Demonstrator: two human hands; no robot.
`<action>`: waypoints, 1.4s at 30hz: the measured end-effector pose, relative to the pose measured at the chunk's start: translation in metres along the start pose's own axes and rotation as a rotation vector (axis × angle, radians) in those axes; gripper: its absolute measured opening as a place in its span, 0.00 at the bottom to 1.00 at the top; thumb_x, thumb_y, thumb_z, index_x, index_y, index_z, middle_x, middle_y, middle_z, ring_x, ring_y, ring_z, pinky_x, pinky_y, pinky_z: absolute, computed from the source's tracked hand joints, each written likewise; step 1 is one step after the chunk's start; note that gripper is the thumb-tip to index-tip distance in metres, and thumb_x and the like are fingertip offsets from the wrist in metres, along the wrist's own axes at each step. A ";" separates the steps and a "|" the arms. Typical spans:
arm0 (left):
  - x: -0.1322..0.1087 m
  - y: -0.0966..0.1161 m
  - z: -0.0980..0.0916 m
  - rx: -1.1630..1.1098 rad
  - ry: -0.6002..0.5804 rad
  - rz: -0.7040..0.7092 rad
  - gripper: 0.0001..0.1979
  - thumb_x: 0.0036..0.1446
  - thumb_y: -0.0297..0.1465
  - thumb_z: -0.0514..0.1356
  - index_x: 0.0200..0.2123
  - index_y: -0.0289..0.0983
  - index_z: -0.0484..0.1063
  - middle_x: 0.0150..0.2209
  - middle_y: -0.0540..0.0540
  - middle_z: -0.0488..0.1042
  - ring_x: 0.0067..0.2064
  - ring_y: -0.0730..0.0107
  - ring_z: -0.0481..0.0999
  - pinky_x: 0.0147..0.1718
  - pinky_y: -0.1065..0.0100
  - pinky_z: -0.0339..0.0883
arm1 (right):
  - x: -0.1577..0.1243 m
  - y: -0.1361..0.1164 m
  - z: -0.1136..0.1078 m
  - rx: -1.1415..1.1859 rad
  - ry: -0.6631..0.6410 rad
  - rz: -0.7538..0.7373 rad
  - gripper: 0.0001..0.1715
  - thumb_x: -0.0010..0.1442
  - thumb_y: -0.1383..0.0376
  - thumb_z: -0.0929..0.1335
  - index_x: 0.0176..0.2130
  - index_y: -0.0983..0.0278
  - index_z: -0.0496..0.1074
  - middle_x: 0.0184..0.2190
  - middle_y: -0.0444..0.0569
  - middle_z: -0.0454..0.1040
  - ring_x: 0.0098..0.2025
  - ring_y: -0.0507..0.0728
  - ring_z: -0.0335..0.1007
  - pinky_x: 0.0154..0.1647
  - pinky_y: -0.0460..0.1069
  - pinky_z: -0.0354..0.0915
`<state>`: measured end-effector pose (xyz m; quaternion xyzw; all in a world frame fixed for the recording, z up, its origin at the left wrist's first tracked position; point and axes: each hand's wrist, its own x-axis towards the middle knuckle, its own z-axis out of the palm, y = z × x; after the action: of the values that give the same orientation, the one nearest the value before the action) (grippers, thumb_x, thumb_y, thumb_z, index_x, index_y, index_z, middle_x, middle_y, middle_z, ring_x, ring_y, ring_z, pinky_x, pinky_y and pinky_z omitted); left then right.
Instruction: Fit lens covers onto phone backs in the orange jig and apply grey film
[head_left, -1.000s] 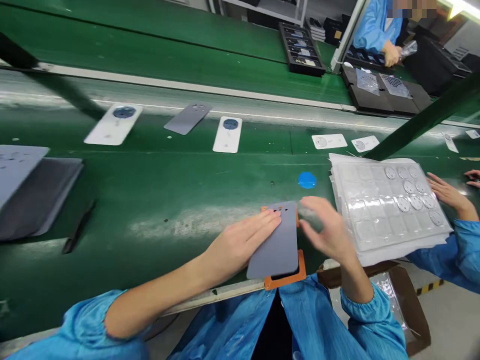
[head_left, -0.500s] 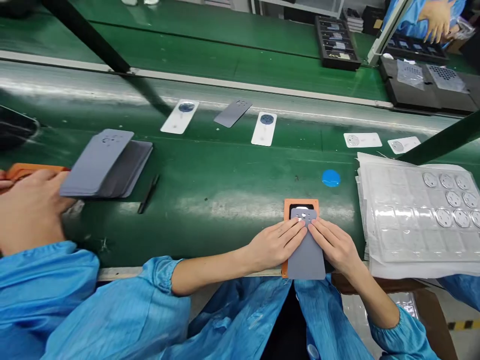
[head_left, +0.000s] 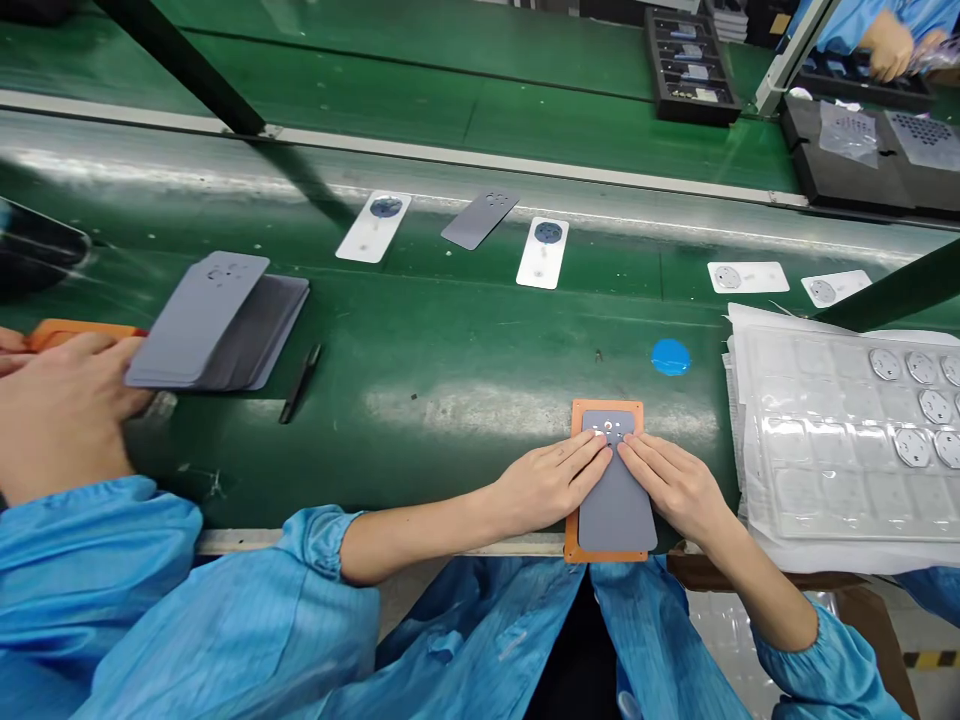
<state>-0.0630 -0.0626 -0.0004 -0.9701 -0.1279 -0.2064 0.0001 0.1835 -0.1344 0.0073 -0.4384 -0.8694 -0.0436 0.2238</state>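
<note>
A grey phone back cover (head_left: 616, 505) with several camera holes lies over an orange fixture frame (head_left: 606, 556) at the table's front edge. My left hand (head_left: 549, 482) grips the cover's upper left side, fingers pressed together and fingertips by the holes. On the opposite side my right hand (head_left: 681, 486) holds it the same way, its fingertips almost meeting the left ones. Both thumbs are mostly hidden. The frame's orange rim shows at the top, left and bottom, while the cover hides what lies inside it.
A stack of grey covers (head_left: 202, 320) and a black pen-like tool (head_left: 301, 384) lie left, beside a co-worker's hand (head_left: 75, 410). White cards (head_left: 542, 262), one loose grey cover (head_left: 480, 220) and a blue disc (head_left: 670, 357) lie beyond. Clear trays (head_left: 840, 480) stand right.
The grey cover has shifted left and slightly up over the orange frame, so the dark opening at the top is covered. Both hands stay on it. The view has turned slightly.
</note>
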 end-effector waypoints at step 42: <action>0.084 0.007 -0.036 -0.836 0.490 -0.404 0.04 0.65 0.28 0.61 0.37 0.35 0.76 0.34 0.46 0.80 0.34 0.71 0.78 0.36 0.70 0.73 | 0.019 -0.003 0.000 1.894 0.903 0.988 0.05 0.55 0.69 0.73 0.34 0.59 0.76 0.33 0.42 0.80 0.40 0.51 0.79 0.47 0.47 0.76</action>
<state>-0.0022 -0.0502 0.0667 -0.7665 -0.2155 -0.4567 -0.3969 0.1719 -0.1222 0.0159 -0.3316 -0.1289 0.5645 0.7449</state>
